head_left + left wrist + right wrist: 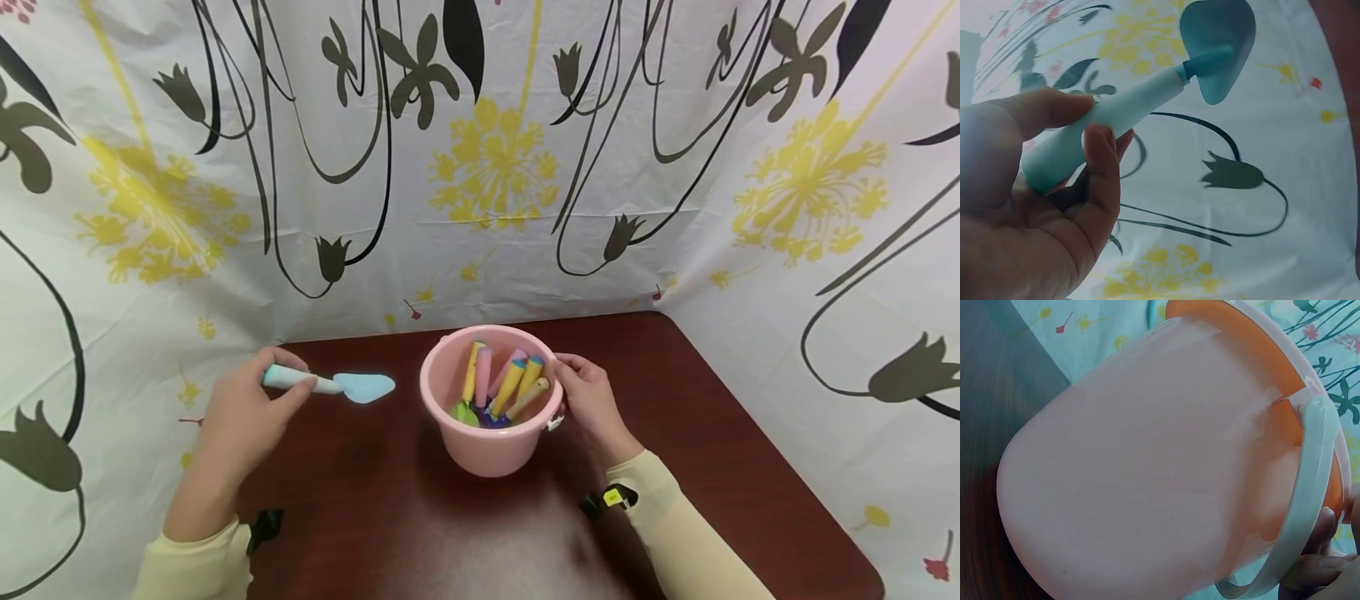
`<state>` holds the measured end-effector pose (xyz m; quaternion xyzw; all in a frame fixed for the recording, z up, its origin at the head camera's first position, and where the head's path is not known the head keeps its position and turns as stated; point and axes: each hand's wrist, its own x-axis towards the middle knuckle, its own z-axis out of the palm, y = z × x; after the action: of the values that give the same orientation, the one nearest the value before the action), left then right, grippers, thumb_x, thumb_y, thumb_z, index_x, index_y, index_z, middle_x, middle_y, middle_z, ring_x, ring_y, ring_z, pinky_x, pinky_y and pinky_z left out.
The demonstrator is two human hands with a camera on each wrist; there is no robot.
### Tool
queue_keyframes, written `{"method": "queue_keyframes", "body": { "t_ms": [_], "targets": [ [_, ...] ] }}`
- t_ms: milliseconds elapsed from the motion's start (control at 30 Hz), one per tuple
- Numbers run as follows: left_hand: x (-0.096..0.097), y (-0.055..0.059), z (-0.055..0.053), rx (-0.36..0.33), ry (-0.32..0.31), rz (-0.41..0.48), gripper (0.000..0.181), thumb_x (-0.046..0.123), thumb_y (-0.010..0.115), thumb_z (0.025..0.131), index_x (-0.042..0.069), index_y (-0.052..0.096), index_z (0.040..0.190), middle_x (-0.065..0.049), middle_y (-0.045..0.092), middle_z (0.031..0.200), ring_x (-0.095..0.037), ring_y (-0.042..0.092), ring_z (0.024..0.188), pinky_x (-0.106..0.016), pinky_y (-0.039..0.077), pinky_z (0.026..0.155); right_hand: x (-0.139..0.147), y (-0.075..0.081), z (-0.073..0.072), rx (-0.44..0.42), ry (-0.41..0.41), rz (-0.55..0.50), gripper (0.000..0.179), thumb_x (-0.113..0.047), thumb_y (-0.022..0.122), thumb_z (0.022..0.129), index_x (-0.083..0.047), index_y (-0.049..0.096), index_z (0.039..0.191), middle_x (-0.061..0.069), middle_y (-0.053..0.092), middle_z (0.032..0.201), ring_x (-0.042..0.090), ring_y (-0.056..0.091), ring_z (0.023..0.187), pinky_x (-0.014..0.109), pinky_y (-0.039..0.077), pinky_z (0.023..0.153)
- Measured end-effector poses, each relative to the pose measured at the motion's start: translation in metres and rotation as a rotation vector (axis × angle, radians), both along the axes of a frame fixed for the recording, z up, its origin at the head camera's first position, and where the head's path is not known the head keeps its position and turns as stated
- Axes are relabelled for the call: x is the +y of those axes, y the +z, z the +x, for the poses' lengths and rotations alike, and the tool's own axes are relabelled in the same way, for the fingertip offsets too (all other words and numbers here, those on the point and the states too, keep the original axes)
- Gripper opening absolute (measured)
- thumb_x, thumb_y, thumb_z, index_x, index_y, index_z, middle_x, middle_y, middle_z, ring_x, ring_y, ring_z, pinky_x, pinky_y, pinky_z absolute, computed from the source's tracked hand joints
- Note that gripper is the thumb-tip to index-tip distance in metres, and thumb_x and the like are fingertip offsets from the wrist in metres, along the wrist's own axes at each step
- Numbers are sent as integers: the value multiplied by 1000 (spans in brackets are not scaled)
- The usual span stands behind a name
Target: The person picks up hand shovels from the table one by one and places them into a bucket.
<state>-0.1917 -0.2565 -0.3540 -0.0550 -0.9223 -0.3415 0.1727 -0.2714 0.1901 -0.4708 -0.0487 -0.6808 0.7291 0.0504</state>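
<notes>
A small toy trowel with a pale blue handle and light blue blade [365, 387] is pinched by my left hand [243, 412], its blade pointing right over the table. In the left wrist view thumb and fingers close round the trowel handle [1138, 100]. To the right, my right hand [596, 408] grips the rim of a pink bucket [487, 454]. Several toy tools stand inside it, with yellow handles [510, 385] and pink handles [483, 375]; a green tool head [467, 414] shows low down. The bucket's white carrying handle [1313, 487] hangs along its side in the right wrist view.
The dark red-brown table [360, 517] has its right edge [765, 417] running diagonally. A white cloth with flower prints [495, 267] hangs behind the table and along both sides. Wrist cameras [594, 506] are strapped to both wrists.
</notes>
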Motion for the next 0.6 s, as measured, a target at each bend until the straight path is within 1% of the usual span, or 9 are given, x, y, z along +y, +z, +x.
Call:
{"method": "queue_keyframes", "body": {
  "t_ms": [133, 267, 400, 467, 600],
  "targets": [
    [2, 12, 4, 22, 8, 44, 23, 33, 78, 105, 16, 71, 118, -6, 68, 95, -21, 53, 68, -33, 45, 59, 0, 0, 0, 5, 3, -3, 37, -26, 69, 110, 3, 70, 133, 0, 65, 71, 7, 52, 49, 20, 46, 48],
    [9, 22, 4, 45, -25, 74, 22, 33, 79, 105, 16, 72, 116, -7, 68, 94, -22, 54, 67, -33, 46, 59, 1, 0, 0, 9, 1, -8, 38, -27, 69, 110, 3, 70, 133, 1, 65, 72, 7, 52, 49, 21, 46, 48],
    [21, 24, 0, 53, -76, 106, 19, 32, 79, 105, 17, 72, 113, -6, 67, 94, -23, 54, 67, -33, 46, 60, 0, 0, 0, 8, 2, -3, 38, -27, 69, 110, 3, 71, 133, 1, 66, 73, 7, 52, 49, 21, 46, 48],
    [29, 24, -4, 57, -108, 117, 17, 31, 79, 105, 17, 71, 112, -5, 68, 95, -23, 54, 67, -33, 47, 61, 0, 0, 0, 7, 4, -2, 38, -27, 69, 110, 3, 71, 133, 1, 66, 73, 7, 52, 49, 21, 46, 48],
    [43, 25, -14, 51, -179, 145, 16, 28, 80, 104, 17, 72, 111, -5, 67, 91, -23, 53, 66, -34, 46, 62, -1, 1, 1, 10, 2, -4, 38, -27, 69, 111, 3, 71, 133, 0, 66, 72, 7, 52, 49, 21, 46, 48]
  ]
}}
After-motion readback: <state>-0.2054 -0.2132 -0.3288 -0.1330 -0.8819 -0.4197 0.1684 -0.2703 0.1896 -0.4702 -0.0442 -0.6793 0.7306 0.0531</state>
